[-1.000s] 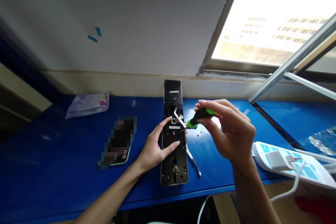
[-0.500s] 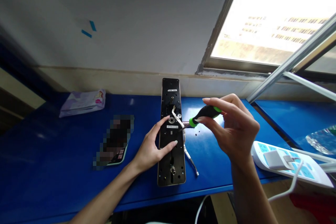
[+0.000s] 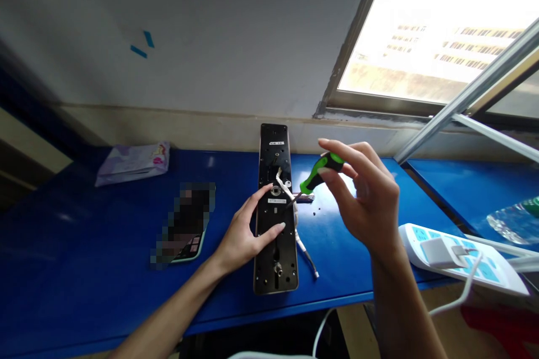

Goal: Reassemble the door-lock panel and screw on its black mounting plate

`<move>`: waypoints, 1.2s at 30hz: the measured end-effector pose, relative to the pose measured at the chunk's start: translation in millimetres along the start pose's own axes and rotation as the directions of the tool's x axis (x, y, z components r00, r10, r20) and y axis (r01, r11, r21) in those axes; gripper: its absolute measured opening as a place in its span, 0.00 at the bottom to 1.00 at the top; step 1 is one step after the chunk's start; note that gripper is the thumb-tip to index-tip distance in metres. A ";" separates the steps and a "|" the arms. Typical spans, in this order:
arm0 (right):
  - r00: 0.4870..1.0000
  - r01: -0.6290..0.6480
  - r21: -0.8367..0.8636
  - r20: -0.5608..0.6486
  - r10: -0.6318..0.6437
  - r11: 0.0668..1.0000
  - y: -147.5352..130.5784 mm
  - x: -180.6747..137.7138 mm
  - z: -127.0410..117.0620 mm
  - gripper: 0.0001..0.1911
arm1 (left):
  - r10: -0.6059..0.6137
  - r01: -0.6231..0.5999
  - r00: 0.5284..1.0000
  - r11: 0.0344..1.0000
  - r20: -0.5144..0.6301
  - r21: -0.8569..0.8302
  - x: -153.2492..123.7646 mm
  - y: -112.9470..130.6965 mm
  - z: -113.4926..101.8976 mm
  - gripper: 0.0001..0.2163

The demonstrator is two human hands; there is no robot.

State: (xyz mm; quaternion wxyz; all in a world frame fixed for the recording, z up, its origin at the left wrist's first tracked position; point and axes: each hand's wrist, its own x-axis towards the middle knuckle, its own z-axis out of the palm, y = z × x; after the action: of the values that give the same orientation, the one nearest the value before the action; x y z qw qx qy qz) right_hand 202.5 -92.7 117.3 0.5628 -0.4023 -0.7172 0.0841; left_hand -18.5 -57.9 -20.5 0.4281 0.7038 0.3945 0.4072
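Note:
A long black door-lock panel (image 3: 275, 235) lies lengthwise on the blue table, its inner side with holes, posts and labels facing up. My left hand (image 3: 242, 238) holds it from the left edge, thumb and forefinger apart on its surface. My right hand (image 3: 366, 196) grips a green-and-black screwdriver (image 3: 322, 171) by the handle between thumb and fingers. The screwdriver slants down to the left, its tip at the panel's right side, below a white label. A white-wrapped cable (image 3: 287, 193) runs across the panel and off its right edge to a small connector.
Small dark bits, perhaps screws, (image 3: 314, 213) and a shiny metal cylinder (image 3: 305, 198) lie right of the panel. A phone (image 3: 187, 224) and purple packet (image 3: 133, 162) are to the left. At right are a white power strip (image 3: 463, 258), a plastic bottle (image 3: 514, 221) and a metal frame.
My right hand has shifted left and slightly up, and the screwdriver handle stands steeper and is turned in the fingers. My left hand stays on the panel.

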 end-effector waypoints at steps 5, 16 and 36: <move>0.994 -0.002 0.132 0.106 -0.012 0.991 -4.8 -0.6 0.7 0.28 | -0.004 0.004 1.000 1.000 0.004 -0.002 0.1 4.9 -0.6 0.36; 0.992 -0.024 0.068 0.127 0.015 0.997 -2.3 -0.5 -0.9 0.29 | -0.006 0.006 1.000 1.000 0.001 0.025 -0.2 8.2 -0.5 0.35; 0.978 0.039 0.048 0.205 -0.048 0.998 -10.6 -3.9 -7.5 0.32 | 0.009 -0.010 1.000 1.000 0.006 0.030 -1.0 7.2 0.0 0.35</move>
State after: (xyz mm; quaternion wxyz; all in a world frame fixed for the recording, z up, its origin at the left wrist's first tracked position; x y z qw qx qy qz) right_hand 204.1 -104.8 123.1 0.4959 -0.3631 -0.7782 0.1288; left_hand -17.3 -61.2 -14.1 0.4168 0.7132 0.3959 0.4011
